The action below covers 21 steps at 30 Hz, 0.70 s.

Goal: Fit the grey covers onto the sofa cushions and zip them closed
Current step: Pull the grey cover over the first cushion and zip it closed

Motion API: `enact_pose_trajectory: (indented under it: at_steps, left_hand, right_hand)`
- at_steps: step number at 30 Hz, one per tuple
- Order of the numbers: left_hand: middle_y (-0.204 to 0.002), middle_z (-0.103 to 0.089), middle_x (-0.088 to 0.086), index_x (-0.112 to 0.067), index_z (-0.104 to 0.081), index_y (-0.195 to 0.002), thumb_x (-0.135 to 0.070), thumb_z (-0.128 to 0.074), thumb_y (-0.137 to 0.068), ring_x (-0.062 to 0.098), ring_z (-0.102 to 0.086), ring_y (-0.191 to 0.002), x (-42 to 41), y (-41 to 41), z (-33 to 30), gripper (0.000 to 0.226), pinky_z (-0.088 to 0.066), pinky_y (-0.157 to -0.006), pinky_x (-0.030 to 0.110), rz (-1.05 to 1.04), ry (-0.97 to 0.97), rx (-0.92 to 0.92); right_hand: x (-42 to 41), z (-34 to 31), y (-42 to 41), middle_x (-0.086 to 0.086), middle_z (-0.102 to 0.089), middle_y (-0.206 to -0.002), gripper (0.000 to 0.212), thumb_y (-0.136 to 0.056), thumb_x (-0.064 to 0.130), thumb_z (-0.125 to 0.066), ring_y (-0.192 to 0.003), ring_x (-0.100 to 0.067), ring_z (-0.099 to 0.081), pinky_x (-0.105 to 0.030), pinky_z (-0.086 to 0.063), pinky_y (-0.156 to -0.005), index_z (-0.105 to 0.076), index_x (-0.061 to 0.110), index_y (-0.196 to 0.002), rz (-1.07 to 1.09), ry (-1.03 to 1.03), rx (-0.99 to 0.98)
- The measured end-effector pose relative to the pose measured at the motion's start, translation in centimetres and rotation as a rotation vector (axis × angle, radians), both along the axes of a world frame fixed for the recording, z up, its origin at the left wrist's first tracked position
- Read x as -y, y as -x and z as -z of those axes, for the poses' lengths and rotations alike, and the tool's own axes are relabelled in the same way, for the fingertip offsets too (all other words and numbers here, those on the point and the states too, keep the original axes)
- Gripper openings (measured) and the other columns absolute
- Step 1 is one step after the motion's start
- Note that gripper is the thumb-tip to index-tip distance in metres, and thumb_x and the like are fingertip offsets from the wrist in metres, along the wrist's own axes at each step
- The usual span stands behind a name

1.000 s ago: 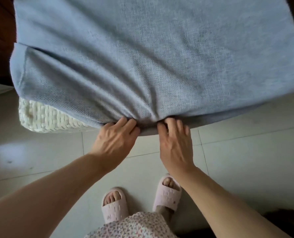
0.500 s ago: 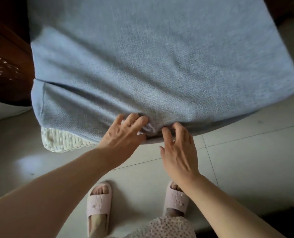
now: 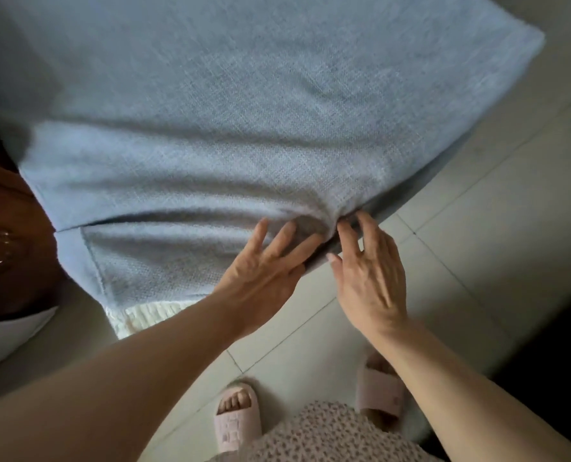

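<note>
Dim, soft daylight; glare glints on the dark wood [image 3: 1,241] at left, edges bend, slight motion blur

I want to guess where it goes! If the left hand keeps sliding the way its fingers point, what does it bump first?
Probably the bunched fold of the grey woven cushion cover, right ahead of the left hand; its fingertips already rest there.

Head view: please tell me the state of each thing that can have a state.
grey cover: pulled over the cushion, wrinkled at the near edge, not fully on.
white cushion: corner still bare.
left hand: fingers spread, pressing the cover.
right hand: fingertips at the cover's edge.
</note>
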<state>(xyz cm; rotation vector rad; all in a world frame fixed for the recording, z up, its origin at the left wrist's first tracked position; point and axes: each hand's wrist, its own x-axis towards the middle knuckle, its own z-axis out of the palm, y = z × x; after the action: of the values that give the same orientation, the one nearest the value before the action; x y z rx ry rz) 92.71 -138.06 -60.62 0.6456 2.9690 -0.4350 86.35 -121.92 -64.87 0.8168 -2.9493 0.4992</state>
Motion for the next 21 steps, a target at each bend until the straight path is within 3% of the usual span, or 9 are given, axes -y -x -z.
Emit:
enact_pose_trajectory:
  at_steps: [4,6,9,12,14,17,21]
  left_hand:
    - [-0.133,-0.036,0.009,-0.009,-0.049,-0.135,-0.021,-0.049,-0.075,0.034,-0.037,-0.12,-1.0,0.8,0.7,0.061,-0.018,-0.108,0.053,0.032,0.065,-0.053]
    - [-0.138,-0.03,0.012,-0.007,-0.045,-0.138,-0.024,-0.052,-0.079,0.038,-0.027,-0.127,-1.4,0.9,1.5,0.061,-0.009,-0.111,0.052,0.054,0.182,-0.052]
    - [-0.15,-0.015,0.018,-0.001,-0.022,-0.147,-0.027,-0.038,-0.089,0.044,-0.004,-0.137,-1.2,0.6,2.8,0.065,0.007,-0.112,0.052,0.08,0.399,-0.078]
    - [-0.155,-0.006,0.021,0.005,-0.007,-0.148,-0.028,-0.029,-0.094,0.044,0.006,-0.141,-1.7,1.0,4.4,0.067,0.011,-0.114,0.052,0.158,0.536,-0.147]
    - [-0.155,-0.009,0.022,0.007,-0.006,-0.147,-0.028,-0.026,-0.094,0.04,-0.002,-0.143,-2.5,1.8,5.2,0.067,0.01,-0.114,0.052,0.206,0.584,-0.18]
    - [-0.151,-0.025,0.019,0.003,-0.025,-0.146,-0.026,-0.03,-0.091,0.035,-0.022,-0.138,-3.2,2.5,5.6,0.062,0.008,-0.113,0.051,0.19,0.578,-0.216]
    - [-0.131,-0.041,0.019,0.003,-0.037,-0.141,-0.024,-0.038,-0.091,0.036,-0.032,-0.122,-3.4,3.0,6.4,0.057,-0.004,-0.115,0.048,0.191,0.532,-0.188]
  right_hand:
    - [0.0,1.7,-0.7,-0.022,-0.05,-0.127,0.044,-0.079,0.023,-0.067,-0.103,-0.037,-0.056,-0.046,-0.045,-0.093,-0.057,0.007,-0.119,0.108,0.05,-0.023]
    - [-0.8,3.2,-0.6,-0.023,-0.047,-0.131,0.045,-0.08,0.024,-0.065,-0.11,-0.038,-0.053,-0.048,-0.043,-0.096,-0.057,0.008,-0.121,0.181,0.048,-0.019]
    - [-1.2,5.4,-0.6,-0.025,-0.043,-0.135,0.051,-0.082,0.024,-0.067,-0.107,-0.04,-0.055,-0.047,-0.043,-0.095,-0.054,0.012,-0.13,0.228,0.078,0.024]
    - [-0.7,7.3,-0.5,-0.025,-0.04,-0.139,0.057,-0.083,0.025,-0.066,-0.107,-0.039,-0.055,-0.044,-0.043,-0.097,-0.047,0.017,-0.137,0.252,0.138,0.031]
    - [0.0,8.4,-0.4,-0.024,-0.042,-0.138,0.059,-0.083,0.026,-0.065,-0.108,-0.038,-0.056,-0.043,-0.043,-0.096,-0.046,0.017,-0.138,0.264,0.196,0.02]
    - [0.6,9.9,-0.1,-0.022,-0.047,-0.132,0.054,-0.083,0.025,-0.058,-0.105,-0.037,-0.057,-0.043,-0.045,-0.093,-0.048,0.013,-0.135,0.267,0.319,0.002]
    - [0.5,11.4,0.8,-0.018,-0.053,-0.126,0.058,-0.078,0.015,-0.065,-0.111,-0.035,-0.055,-0.042,-0.045,-0.094,-0.042,0.009,-0.131,0.241,0.465,-0.026]
